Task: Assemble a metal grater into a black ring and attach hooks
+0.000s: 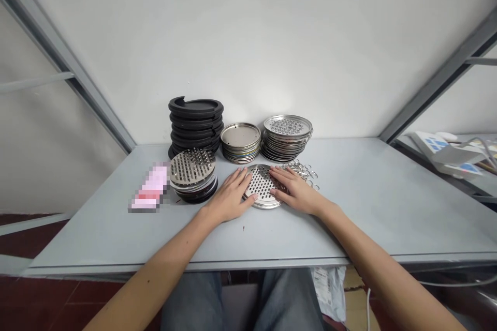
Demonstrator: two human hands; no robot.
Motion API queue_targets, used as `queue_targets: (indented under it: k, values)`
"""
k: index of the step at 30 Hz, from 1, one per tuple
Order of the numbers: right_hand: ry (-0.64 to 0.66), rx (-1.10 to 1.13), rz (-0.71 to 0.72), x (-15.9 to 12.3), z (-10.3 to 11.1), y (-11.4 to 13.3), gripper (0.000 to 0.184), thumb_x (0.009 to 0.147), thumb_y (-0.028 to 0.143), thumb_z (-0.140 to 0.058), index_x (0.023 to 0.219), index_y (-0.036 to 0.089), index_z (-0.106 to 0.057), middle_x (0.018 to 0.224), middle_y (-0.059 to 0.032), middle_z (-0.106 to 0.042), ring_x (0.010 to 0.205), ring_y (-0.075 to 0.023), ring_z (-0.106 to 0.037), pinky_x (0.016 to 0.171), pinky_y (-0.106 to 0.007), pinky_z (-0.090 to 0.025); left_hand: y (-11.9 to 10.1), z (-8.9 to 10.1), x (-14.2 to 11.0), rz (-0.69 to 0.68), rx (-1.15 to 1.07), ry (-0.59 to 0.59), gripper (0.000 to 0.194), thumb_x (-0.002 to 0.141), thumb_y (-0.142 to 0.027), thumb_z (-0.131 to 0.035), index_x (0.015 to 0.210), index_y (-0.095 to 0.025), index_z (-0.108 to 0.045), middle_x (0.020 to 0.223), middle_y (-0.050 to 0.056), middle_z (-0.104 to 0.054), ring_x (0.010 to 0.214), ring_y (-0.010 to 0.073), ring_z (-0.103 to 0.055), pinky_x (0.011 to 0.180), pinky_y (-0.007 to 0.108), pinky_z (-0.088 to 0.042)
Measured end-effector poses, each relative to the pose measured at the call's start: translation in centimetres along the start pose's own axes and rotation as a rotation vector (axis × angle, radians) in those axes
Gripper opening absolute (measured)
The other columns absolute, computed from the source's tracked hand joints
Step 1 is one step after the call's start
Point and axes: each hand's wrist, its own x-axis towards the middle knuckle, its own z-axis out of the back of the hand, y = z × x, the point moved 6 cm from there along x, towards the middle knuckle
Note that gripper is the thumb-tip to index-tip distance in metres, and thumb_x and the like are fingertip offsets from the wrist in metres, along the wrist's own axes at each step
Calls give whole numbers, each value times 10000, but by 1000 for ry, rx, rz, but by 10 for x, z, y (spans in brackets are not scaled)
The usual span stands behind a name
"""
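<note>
Perforated round metal disc (261,184) lies flat, holes up, atop other metal rounds near the middle of the grey table (373,207). Left hand (231,196) rests at its left edge, right hand (297,192) over its right part; both are spread, thumbs apart from fingers, neither closed around the rim. Pressure: cannot tell. Small metal rings (306,169) lie loose just beyond the right hand. Left of the left hand: stack topped by a perforated disc (193,166). Behind, left to right: stacked black rimmed rounds (196,126), shallow plain metal lids (240,135), and a taller stack of metal rounds (286,137), its top one perforated. Pink item (150,189) at far left, pixelated, unidentifiable.
</note>
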Motion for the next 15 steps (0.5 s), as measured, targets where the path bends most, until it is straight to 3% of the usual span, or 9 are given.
queue_targets:
  k: [10, 15]
  values:
    - [-1, 14, -75, 3, 4, -1, 560, 919, 474, -467, 1363, 133, -489, 1422, -162, -484, 1336, -309, -426, 1130, -551, -274, 1, -2, 0, 33, -21, 63, 649, 938, -508, -416, 1463, -142, -308, 1560, 147, -230, 1451, 283, -199, 1182, 470, -239]
    - [-26, 0, -84, 3, 9, -9, 562, 869, 493, -550, 1308, 142, -547, 1370, -148, -542, 1315, -338, -442, 1105, -541, -320, 1, -1, 3, 26, -51, 16, 602, 938, -477, -445, 1438, -153, -357, 1548, 147, -267, 1443, 267, -232, 1176, 462, -267]
